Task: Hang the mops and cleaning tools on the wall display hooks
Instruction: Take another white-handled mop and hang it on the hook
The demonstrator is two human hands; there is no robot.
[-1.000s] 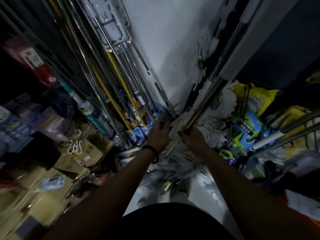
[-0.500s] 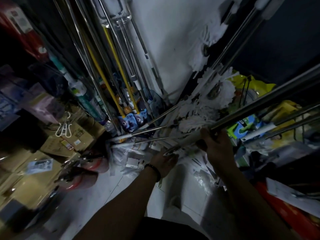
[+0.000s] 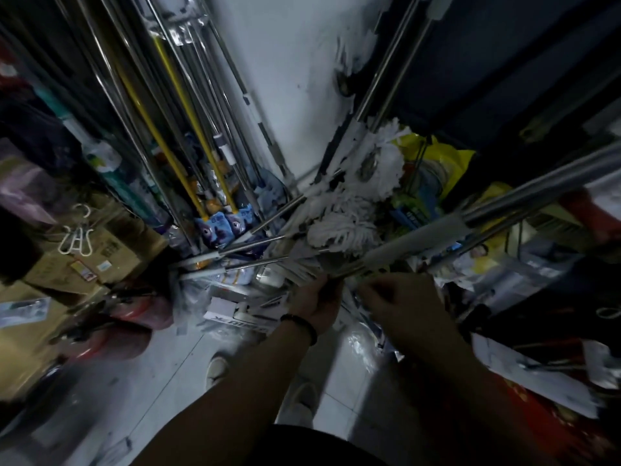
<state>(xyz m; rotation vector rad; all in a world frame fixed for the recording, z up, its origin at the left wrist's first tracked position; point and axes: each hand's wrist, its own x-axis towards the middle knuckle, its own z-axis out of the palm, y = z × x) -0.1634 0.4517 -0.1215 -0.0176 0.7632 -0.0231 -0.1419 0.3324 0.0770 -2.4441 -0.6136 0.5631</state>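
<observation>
So from my feed it's pretty dim, but the left hand point(image 3: 317, 299), with a dark band at the wrist, is curled around the near end of a bundle of thin shiny metal poles point(image 3: 255, 245) that fan out toward the far left, low over the floor. The right hand point(image 3: 408, 302) is blurry and just right of it; it looks loosely curled near the butt of the thick steel mop handle point(image 3: 524, 198), but I honestly cannot tell if it's actually clamped on anything. That handle has a matte grey sleeve on its near part and runs up and off to the right. Just beyond the hands sit the fluffy white string mop heads point(image 3: 346, 227), ropey and shaggy, piled against the white wall point(image 3: 285, 62). More chrome and yellow-coated poles point(image 3: 174, 95) stand upright on the far left, with cardboard boxes point(image 3: 100, 253) and white plastic hangers point(image 3: 75, 238) left of them. Compared with half a second ago, the right hand has dropped lower and closer in, away from where it gripped the thick handle, and the left hand has slid up onto the pole ends.
</observation>
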